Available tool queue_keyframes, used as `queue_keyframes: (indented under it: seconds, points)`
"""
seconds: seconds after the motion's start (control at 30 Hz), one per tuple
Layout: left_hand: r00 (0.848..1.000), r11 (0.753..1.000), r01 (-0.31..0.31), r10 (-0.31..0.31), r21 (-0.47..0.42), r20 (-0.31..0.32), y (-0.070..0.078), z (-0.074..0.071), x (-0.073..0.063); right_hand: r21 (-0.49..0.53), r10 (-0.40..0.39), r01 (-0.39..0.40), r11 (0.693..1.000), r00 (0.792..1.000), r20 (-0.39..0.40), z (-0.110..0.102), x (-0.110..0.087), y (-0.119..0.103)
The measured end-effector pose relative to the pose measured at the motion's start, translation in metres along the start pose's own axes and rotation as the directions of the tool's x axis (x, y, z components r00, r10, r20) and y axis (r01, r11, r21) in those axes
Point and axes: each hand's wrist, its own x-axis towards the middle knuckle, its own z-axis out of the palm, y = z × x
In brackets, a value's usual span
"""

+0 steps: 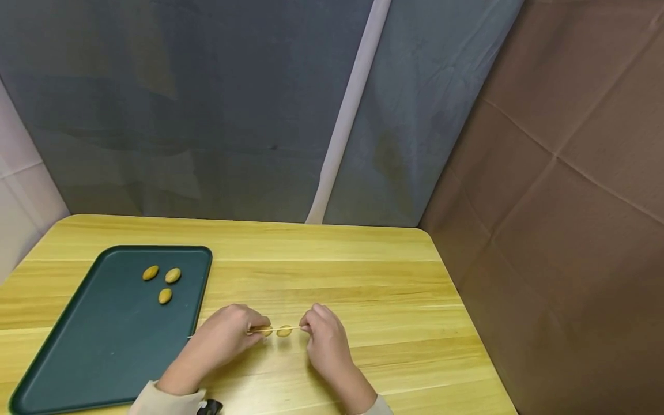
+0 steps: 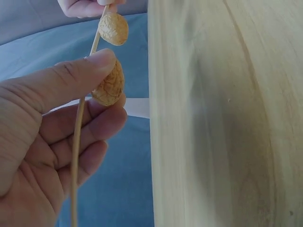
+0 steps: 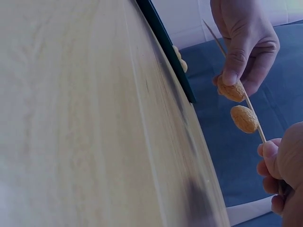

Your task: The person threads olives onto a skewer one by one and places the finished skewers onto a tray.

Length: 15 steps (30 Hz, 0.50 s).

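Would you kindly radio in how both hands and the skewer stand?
Left hand pinching one yellow piece at skewer; right hand gripping skewer. Second piece on skewer, between hands. Nothing seen in the way.

Grey-blue backdrop w/ pale strip is bhd wood-grain tbl, brown cloth R, whitish cloth L.
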Motion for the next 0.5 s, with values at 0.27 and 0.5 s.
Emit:
queue_keyframes:
  seconds: [0.27, 0.5]
  points:
    - [0.995, 0.995, 0.102, -0.102, 0.0, 0.004, -0.001, -0.002, -0.007, 0.038, -0.016, 0.015, 0.999, 0.999, 0.029, -0.001, 0.001, 0.0]
    - [0.992, 0.992, 0.123, -0.123, 0.0, 0.009, -0.011, -0.021, -0.017, 0.098, -0.046, 0.049, 0.994, 0.999, -0.028, 0.0, 0.003, 0.002]
